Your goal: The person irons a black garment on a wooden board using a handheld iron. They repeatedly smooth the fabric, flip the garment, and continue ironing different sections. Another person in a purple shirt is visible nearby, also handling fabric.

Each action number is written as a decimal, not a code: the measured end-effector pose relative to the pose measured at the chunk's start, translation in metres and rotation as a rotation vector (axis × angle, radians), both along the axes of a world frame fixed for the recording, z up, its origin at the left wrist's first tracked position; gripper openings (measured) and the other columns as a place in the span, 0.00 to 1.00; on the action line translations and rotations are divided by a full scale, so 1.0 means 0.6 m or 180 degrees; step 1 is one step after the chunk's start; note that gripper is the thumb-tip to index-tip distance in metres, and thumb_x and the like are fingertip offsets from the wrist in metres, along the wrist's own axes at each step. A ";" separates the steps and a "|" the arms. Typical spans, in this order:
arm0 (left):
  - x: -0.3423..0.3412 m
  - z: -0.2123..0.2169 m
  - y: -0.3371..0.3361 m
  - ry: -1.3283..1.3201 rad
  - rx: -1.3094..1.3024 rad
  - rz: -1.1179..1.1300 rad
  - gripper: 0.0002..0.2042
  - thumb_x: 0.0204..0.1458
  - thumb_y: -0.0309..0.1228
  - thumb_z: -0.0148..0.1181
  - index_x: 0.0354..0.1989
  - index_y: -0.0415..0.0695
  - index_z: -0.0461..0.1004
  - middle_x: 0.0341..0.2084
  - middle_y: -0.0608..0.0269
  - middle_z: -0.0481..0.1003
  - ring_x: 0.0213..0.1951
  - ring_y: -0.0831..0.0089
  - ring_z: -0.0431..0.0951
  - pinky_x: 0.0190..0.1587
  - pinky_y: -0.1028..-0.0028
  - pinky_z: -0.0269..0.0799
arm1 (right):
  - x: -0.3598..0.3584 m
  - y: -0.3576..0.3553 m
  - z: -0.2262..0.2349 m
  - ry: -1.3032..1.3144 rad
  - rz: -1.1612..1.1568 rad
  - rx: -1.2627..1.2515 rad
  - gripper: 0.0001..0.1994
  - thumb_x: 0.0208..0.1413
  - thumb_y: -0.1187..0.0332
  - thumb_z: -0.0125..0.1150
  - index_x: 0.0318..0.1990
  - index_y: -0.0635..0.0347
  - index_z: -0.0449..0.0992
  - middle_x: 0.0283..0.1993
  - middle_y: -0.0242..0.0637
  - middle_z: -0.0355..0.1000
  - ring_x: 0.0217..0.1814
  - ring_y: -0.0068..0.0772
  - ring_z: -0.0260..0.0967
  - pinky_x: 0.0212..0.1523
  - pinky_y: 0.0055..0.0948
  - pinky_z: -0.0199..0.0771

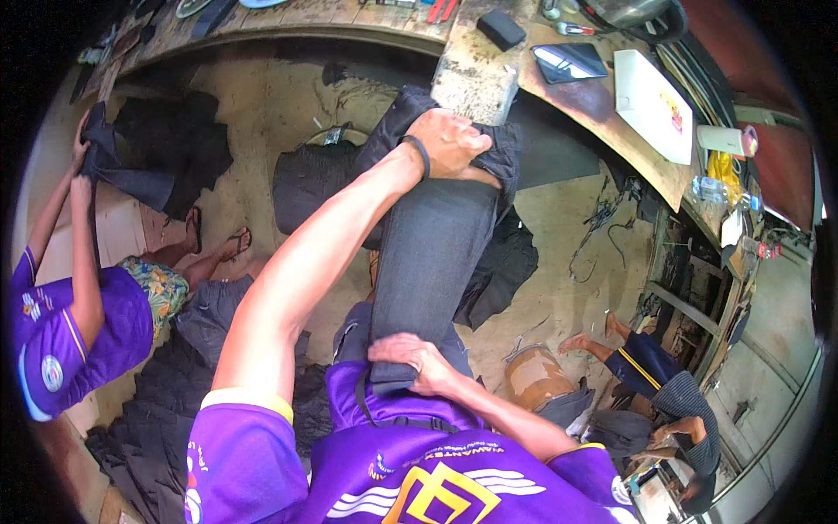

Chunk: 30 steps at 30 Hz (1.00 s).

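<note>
A pair of dark grey trousers (436,253) stretches from the end of a worn wooden board (476,83) down to my lap. My left hand (449,144) is closed on the bunched cloth at the far end, its fingers curled into the fabric by the board. Close to my waist, my right hand (415,360) lies across the near end of the cloth and grips its folded edge; the thumb is hardly visible. More dark cloth hangs around and below the board.
Along the right bench (602,113) lie a tablet (569,63), a white box (653,105) and a dark block (500,31). At left, a co-worker (96,323) holds up dark cloth; another person (685,402) sits lower right near a brown tub (539,375). Dark garments (166,410) pile on the floor.
</note>
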<state>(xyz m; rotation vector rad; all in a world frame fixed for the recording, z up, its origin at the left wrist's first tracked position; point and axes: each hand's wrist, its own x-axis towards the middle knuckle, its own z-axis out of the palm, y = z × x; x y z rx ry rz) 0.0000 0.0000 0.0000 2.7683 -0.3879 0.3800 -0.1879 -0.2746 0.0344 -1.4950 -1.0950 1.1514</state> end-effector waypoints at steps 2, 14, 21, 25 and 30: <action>0.006 0.009 0.003 -0.0079 0.0028 0.0092 0.33 0.47 0.72 0.64 0.26 0.48 0.77 0.24 0.59 0.81 0.33 0.57 0.85 0.37 0.59 0.80 | 0.102 0.024 0.020 -0.0301 0.0344 0.0068 0.42 0.25 0.68 0.66 0.61 0.54 0.82 0.66 0.46 0.78 0.74 0.44 0.70 0.79 0.44 0.61; 0.008 0.024 -0.001 0.0301 0.0086 0.0326 0.36 0.45 0.75 0.63 0.31 0.48 0.79 0.29 0.55 0.81 0.40 0.57 0.85 0.46 0.58 0.78 | 0.064 -0.041 0.064 0.0041 -0.0472 -0.0410 0.29 0.33 0.74 0.71 0.51 0.57 0.86 0.59 0.42 0.82 0.63 0.46 0.79 0.67 0.49 0.75; -0.207 -0.029 -0.121 -0.0015 -0.1150 0.3027 0.45 0.63 0.56 0.60 0.80 0.43 0.50 0.74 0.40 0.60 0.73 0.39 0.63 0.69 0.38 0.61 | 0.325 0.166 -0.019 -0.2964 -0.2756 0.0127 0.43 0.32 0.85 0.62 0.66 0.53 0.73 0.68 0.46 0.65 0.77 0.64 0.52 0.80 0.59 0.52; -0.507 -0.071 -0.219 0.1199 -0.3542 0.2751 0.28 0.76 0.43 0.43 0.77 0.37 0.59 0.65 0.33 0.72 0.68 0.41 0.72 0.68 0.57 0.68 | 0.099 0.061 -0.046 -0.2919 -0.2272 -0.0006 0.37 0.42 0.79 0.64 0.67 0.48 0.76 0.71 0.42 0.66 0.80 0.71 0.48 0.80 0.71 0.44; -0.660 -0.056 -0.179 0.2609 -0.2870 0.2579 0.25 0.75 0.41 0.45 0.72 0.38 0.66 0.66 0.37 0.70 0.68 0.47 0.71 0.72 0.55 0.63 | -0.116 0.100 -0.087 -0.2979 -0.2062 -0.0378 0.29 0.53 0.69 0.67 0.66 0.43 0.79 0.73 0.37 0.66 0.84 0.69 0.45 0.76 0.87 0.23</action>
